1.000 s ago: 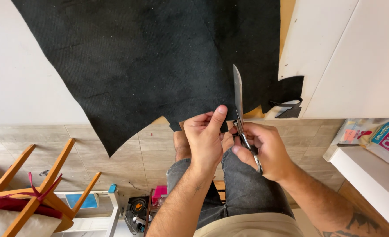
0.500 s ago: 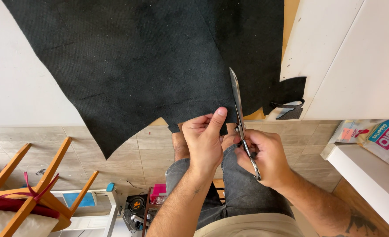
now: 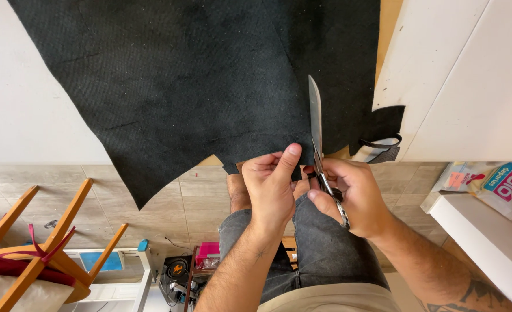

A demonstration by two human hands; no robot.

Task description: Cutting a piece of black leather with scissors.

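We see our left hand (image 3: 272, 185) pinching the near edge of the black fabric sheet (image 3: 209, 75) between thumb and fingers, where it overhangs the white surface (image 3: 25, 104). Our right hand (image 3: 348, 193) is closed around the handles of the scissors (image 3: 319, 147), whose blades lie upright against the fabric just beside the left thumb. Below, a wooden chair (image 3: 42, 242) stands on the tiled floor (image 3: 175, 202).

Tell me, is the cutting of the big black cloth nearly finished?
Not nearly. Done: the black fabric already has an angled, cut-looking lower edge, and a small tab hangs by the left hand. In hand: that hand pinches the fabric's edge while the right hand holds the scissors, blade pointing up at the edge. Left: nearly the whole sheet above the blade looks uncut.
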